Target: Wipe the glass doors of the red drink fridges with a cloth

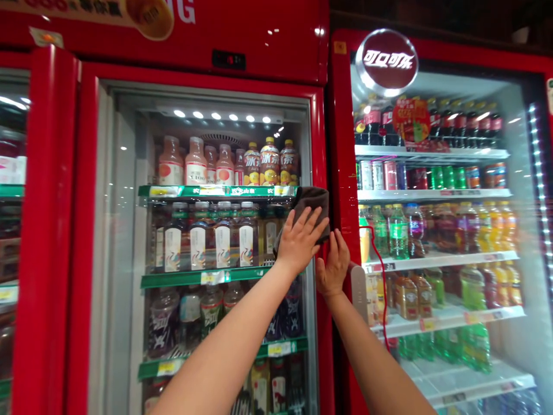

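Note:
My left hand [302, 237] lies flat with its fingers spread over a dark grey cloth [311, 197], pressing it against the right side of a fridge's glass door [233, 230]. The cloth reaches onto the red door frame [319, 138]. Close beside it, my right hand [333, 264] is raised at the frame's right edge, fingers stretched upward and nothing visible in them. Part of its palm side is hidden, so I cannot tell how firmly it touches the frame. Behind the glass, bottled drinks [222, 239] stand on shelves with green edges.
To the right is a second red-framed cooler [339, 144] with bottles and cans on white shelves [432, 193]. A grey handle [358, 294] and a red cord [383, 276] are near my right hand. Another fridge's red frame [43, 230] stands at the left.

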A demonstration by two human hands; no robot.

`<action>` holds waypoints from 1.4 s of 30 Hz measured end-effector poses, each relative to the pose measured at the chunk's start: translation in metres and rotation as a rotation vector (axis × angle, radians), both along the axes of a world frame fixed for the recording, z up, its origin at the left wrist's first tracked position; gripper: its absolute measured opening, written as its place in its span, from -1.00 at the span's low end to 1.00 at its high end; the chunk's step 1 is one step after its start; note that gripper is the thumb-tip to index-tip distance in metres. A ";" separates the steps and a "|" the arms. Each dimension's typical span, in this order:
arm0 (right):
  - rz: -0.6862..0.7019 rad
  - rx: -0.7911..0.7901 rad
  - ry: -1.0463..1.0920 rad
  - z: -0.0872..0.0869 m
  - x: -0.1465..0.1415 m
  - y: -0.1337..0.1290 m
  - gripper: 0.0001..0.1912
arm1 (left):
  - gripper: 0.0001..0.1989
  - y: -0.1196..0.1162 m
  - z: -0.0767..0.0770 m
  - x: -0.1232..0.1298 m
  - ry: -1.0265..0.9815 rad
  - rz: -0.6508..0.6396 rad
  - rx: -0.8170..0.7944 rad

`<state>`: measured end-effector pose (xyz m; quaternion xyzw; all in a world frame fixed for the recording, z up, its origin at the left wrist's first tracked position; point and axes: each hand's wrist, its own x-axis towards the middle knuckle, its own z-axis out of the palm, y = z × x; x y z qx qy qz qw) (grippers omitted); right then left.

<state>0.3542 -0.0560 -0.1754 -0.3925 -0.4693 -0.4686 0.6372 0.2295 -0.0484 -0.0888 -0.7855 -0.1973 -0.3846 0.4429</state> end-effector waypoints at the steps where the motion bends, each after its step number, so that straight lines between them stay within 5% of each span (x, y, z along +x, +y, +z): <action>1: 0.002 -0.005 -0.002 0.000 0.000 0.000 -0.31 | -0.25 -0.001 -0.007 -0.002 0.013 0.005 0.001; 5: 0.010 -0.044 -0.021 -0.001 0.001 -0.001 -0.34 | -0.29 0.003 -0.038 -0.026 0.140 -0.002 0.032; 11: 0.003 -0.057 -0.070 -0.002 0.002 -0.001 -0.38 | -0.11 0.004 -0.024 -0.067 -0.127 0.115 -0.051; 14: 0.011 -0.041 -0.067 -0.002 0.002 -0.001 -0.41 | -0.08 0.001 -0.037 -0.071 -0.216 0.154 -0.077; 17: 0.013 -0.036 -0.078 -0.002 0.002 -0.003 -0.45 | -0.07 -0.001 -0.054 -0.073 -0.034 0.110 -0.054; 20: -0.011 -0.042 -0.158 -0.001 0.001 -0.007 -0.48 | -0.08 0.001 -0.042 -0.083 0.081 0.077 -0.045; 24: -0.043 -0.105 -0.378 0.001 -0.002 -0.012 -0.49 | -0.18 0.004 -0.027 -0.109 -0.266 0.175 -0.094; 27: -0.055 -0.180 -0.626 0.004 -0.004 -0.015 -0.52 | -0.17 0.001 -0.054 -0.122 -0.452 0.245 -0.128; 30: -0.059 -0.248 -0.793 0.005 -0.005 -0.016 -0.56 | -0.13 -0.002 -0.081 -0.128 -0.242 0.221 -0.147; 33: -0.071 -0.294 -0.791 0.006 -0.004 -0.016 -0.56 | -0.13 0.001 -0.069 -0.139 -0.107 0.192 -0.142; 37: -0.064 -0.347 -0.778 0.004 -0.002 -0.016 -0.53 | -0.20 0.007 -0.047 -0.165 -0.439 0.255 -0.117; 39: -0.054 -0.349 -0.775 0.003 -0.002 -0.015 -0.53 | -0.18 0.007 -0.060 -0.176 -0.576 0.295 -0.112; 42: -0.062 -0.335 -0.772 0.002 -0.002 -0.015 -0.53 | -0.11 0.002 -0.091 -0.183 -0.355 0.297 -0.150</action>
